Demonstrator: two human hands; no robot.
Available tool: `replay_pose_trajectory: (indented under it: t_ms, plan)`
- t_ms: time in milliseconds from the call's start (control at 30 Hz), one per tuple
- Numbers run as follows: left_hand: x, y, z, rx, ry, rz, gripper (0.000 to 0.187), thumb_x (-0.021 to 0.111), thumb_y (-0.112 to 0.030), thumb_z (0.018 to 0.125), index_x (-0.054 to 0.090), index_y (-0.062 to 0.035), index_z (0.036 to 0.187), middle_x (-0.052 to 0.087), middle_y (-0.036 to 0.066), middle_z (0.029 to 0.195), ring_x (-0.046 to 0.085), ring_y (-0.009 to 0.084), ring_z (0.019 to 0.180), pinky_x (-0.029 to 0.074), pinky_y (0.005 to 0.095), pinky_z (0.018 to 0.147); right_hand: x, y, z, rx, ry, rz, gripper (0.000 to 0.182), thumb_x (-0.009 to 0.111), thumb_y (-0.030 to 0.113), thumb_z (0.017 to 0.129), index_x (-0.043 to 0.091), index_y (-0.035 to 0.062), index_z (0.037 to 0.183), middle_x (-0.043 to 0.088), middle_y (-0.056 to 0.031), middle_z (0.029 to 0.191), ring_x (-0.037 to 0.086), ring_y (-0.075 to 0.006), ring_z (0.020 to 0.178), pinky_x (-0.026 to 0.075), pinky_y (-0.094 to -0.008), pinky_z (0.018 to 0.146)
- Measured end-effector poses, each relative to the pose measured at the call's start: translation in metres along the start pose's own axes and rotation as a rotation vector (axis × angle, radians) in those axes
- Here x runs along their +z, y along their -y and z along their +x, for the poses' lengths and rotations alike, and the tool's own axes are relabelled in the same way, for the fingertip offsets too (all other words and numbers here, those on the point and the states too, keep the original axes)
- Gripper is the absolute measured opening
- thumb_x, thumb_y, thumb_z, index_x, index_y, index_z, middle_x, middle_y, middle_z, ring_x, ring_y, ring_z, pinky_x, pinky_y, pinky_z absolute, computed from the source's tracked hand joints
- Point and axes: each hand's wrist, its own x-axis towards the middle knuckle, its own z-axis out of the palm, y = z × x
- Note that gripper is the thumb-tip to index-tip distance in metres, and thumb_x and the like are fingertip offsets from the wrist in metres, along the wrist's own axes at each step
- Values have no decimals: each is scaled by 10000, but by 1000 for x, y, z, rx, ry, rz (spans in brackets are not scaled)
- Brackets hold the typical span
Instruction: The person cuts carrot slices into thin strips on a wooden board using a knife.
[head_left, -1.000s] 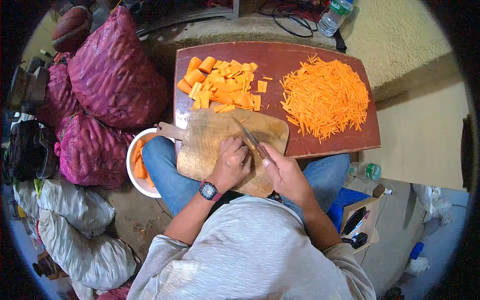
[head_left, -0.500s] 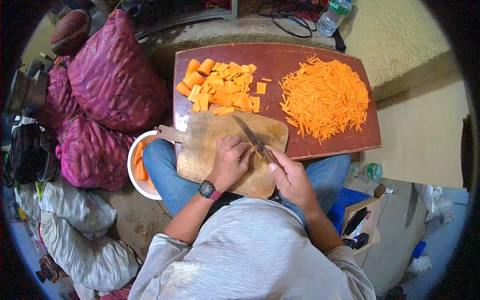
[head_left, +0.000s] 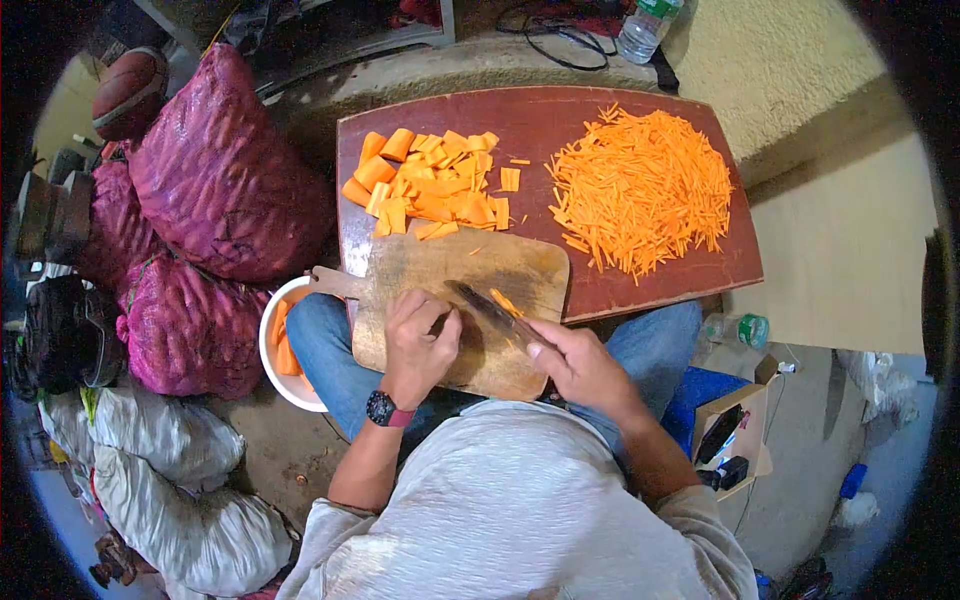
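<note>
My right hand (head_left: 575, 362) is closed round the handle of a knife (head_left: 487, 308), whose dark blade slants over the wooden cutting board (head_left: 420, 260). Thin carrot strips (head_left: 506, 300) lie along the blade's right side. Left of the blade, my left hand (head_left: 418, 338) is apart from the knife, low over the board with its fingers curled; whatever is under them, if anything, is hidden. Beyond the board is a heap of carrot chunks and slices (head_left: 430, 180). A large mound of shredded carrot (head_left: 645, 190) sits to its right.
The board rests partly on a red-brown table (head_left: 520, 120) and over my lap. At left, a white bucket (head_left: 268, 340) holds carrots, beside full pink mesh sacks (head_left: 225, 180) and white sacks (head_left: 190, 500). Plastic bottles (head_left: 645, 35) and an open box (head_left: 735, 440) are on the right.
My left hand has moved left, away from the knife blade. The knife has shifted slightly left and lower, and a carrot strip now shows beside the blade. The whole view has shifted a little.
</note>
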Motion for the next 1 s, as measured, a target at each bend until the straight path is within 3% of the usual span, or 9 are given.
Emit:
replay_pose_trajectory:
  t_ms: [133,200,300,400,467,733,833,900,1000]
  plan:
    - [-1,5,-10,-82,55,-29,53,802,-20,842,749,-12,849,679,129,867,653,340,856,472,462,813,-46,-24,25,80,-94,-6,399,608,164,1108,640,-31,1455,787,-149,1055,725,-207,930,578,-366,862]
    - [2,7,-14,-96,79,-49,57,809,-25,846,753,-17,847,677,123,859,650,337,847,465,461,814,-74,-35,36,112,-346,-201,411,609,234,1122,648,-29,1435,772,-278,1162,787,-317,1082,587,-413,915]
    - [5,5,-15,33,109,103,64,828,-49,853,766,-43,868,673,108,856,641,329,838,432,450,820,-103,-20,36,118,-428,-125,412,605,253,1124,660,-27,1421,774,-280,1162,792,-334,1074,591,-413,907]
    - [10,9,-14,36,118,140,70,831,-54,855,763,-44,869,681,108,868,650,325,859,431,450,817,-78,-6,25,10,-427,-262,408,623,239,1110,665,-41,1403,774,-280,1174,792,-352,1084,598,-432,918]
    - [9,8,-10,39,130,132,74,831,-55,858,759,-39,866,687,111,875,656,329,863,437,451,817,-57,-2,19,-29,-290,-212,402,680,220,1070,679,-52,1366,767,-285,1162,763,-447,1063,608,-506,918]
    - [-2,-31,15,2,-137,-44,82,824,-8,916,780,27,976,696,163,919,666,333,827,540,403,751,-9,-5,2,-362,-241,-694,479,785,154,945,675,-14,1380,746,-187,1100,761,-361,950,634,-459,845]
    - [-1,-45,48,152,-31,20,278,879,-95,874,783,-2,1117,708,167,1037,670,361,966,529,446,860,-23,-8,-3,-394,-234,-855,461,784,162,947,676,2,1365,700,-143,1007,739,-326,876,625,-437,781]
    - [13,-56,83,331,142,123,418,908,-202,841,773,-45,1204,696,161,1131,634,367,1092,486,485,952,-38,0,-4,-427,-189,-958,415,607,114,974,652,-30,1361,647,-97,908,698,-263,832,606,-416,715]
    - [59,-59,135,404,291,213,464,878,-329,852,772,-99,1241,671,156,1194,585,362,1171,417,512,999,-59,7,-3,-400,-174,-1073,446,624,119,956,655,-28,1376,649,-101,917,703,-260,860,608,-401,715]
